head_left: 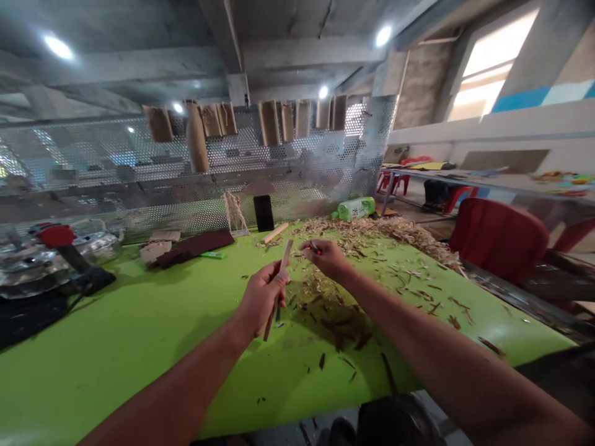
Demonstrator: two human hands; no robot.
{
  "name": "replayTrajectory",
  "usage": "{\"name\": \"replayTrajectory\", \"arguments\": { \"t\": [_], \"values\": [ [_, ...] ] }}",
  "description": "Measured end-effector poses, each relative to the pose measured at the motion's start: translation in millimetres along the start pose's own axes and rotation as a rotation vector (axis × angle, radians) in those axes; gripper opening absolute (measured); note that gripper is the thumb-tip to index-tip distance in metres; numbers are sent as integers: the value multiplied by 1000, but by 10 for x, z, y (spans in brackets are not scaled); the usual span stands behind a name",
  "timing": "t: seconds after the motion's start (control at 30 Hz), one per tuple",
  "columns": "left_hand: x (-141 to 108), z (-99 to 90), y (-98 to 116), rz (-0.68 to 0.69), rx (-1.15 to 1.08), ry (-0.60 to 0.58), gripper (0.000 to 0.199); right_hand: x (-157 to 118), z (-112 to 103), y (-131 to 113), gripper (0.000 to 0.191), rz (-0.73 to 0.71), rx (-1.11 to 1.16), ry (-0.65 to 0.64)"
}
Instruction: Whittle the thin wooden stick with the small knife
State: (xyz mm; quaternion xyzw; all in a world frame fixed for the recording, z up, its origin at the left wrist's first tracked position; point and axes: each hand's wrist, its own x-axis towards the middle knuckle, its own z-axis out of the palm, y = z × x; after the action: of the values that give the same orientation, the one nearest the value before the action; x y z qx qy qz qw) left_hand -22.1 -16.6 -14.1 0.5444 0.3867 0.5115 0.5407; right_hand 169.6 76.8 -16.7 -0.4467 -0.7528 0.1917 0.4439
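Observation:
My left hand (264, 296) is closed around a thin wooden strip (286, 253), held at a slant above the green table. The strip is pale at its upper end, and a reddish-brown end pokes out below the fist. Just to the right, my right hand (326, 259) grips a small dark tool with a red part (317, 249); its blade or tip is too small to make out. Tool and strip look slightly apart. Beneath both hands lie brown and pale wood shavings (341, 322).
The green tabletop (139, 347) meets a perforated metal screen (297, 170) at the back. Near it stand a black phone-like slab (264, 214), a pale wood block (275, 233) and a green bottle (357, 209) on its side. A red-headed tool (56, 235) lies left; a red chair (499, 241) stands right.

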Motion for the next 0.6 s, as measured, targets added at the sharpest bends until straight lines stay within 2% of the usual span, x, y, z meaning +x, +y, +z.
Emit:
{"name": "replayTrajectory", "arguments": {
  "t": [0.1, 0.2, 0.37, 0.47, 0.6],
  "values": [
    [17, 1, -14, -28, -105, -32, 43, -51, 72, -2, 30, -87, -26, -14],
    [26, 12, -43, -17, -126, -38, 38, -96, 117, -26, 26, -99, -124, -43],
    [12, 44, -53, -12, -186, -47, 33, -181, 130, -236, 25, -74, -418, -78],
    [-6, 56, -34, -39, -195, -73, 24, -221, 148, -388, 24, -36, -606, -116],
    [-29, 59, -3, -69, -184, -91, 20, -215, 143, -458, 29, 36, -761, -166]
  ]
}}
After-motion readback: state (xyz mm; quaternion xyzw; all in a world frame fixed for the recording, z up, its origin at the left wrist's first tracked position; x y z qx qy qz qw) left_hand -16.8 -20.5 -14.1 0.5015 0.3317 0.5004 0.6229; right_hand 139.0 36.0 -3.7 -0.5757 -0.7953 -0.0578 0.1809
